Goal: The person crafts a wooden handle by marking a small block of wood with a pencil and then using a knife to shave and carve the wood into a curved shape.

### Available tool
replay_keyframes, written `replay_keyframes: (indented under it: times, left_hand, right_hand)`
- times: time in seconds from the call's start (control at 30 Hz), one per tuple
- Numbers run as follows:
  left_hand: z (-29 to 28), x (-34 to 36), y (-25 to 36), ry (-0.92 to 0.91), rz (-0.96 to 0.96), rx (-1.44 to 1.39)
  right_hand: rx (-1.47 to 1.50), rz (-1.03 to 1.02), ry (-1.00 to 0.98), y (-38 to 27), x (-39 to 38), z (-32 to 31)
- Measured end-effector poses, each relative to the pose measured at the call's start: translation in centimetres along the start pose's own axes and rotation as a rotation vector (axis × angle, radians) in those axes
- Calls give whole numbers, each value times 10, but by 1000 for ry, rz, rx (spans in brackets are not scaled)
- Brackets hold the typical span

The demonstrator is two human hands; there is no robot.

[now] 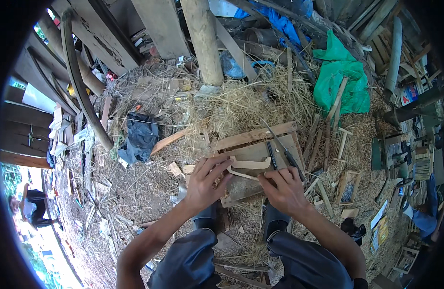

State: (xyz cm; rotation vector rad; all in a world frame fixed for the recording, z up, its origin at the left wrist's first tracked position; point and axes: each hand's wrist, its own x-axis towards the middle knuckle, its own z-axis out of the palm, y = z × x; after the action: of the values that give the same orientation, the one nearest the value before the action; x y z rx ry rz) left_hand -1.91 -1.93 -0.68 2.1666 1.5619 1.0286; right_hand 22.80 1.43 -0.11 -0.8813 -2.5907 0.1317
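Note:
Over a low wooden work board (239, 191) between my knees, my left hand (206, 182) pinches the left end of a pale carved wooden piece (251, 164) with a raised hook at its right end. A thin wooden strip (243, 176) slants just below it, its left end by my left fingertips. My right hand (282, 191) is closed at the strip's right end, thumb and forefinger together. Just beyond the right hand, a curved-blade knife (291, 160) and a slim dark tool (271, 153) lie on the board.
A wooden plank (254, 136) lies along the board's far edge, with straw and shavings (241, 108) behind it. A wooden post (202, 43) stands beyond. Green plastic (342, 79) lies far right, a black plastic bag (139, 137) left, a small wooden box (347, 187) right.

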Motion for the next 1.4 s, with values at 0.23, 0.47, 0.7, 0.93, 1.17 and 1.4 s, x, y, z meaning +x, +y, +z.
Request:
replay_keyframes:
  times: [0.23, 0.47, 0.7, 0.93, 1.17, 1.4]
  left_hand:
    - [3, 4, -1, 27, -93, -89]
    - [5, 10, 1, 5, -152, -100]
    - [6, 15, -1, 13, -117, -46]
    - [-3, 30, 3, -94, 89, 149]
    - [2, 40, -2, -184, 315, 229]
    - [3, 41, 0, -170, 330, 271]
  right_hand:
    - [-3, 29, 95, 7, 13, -11]
    - [118, 274, 154, 14, 9, -7]
    - [163, 357, 77, 19, 10, -9]
    - [171, 244, 26, 20, 18, -10]
    - [153, 183, 21, 24, 22, -4]
    - [168, 130, 67, 20, 27, -4]
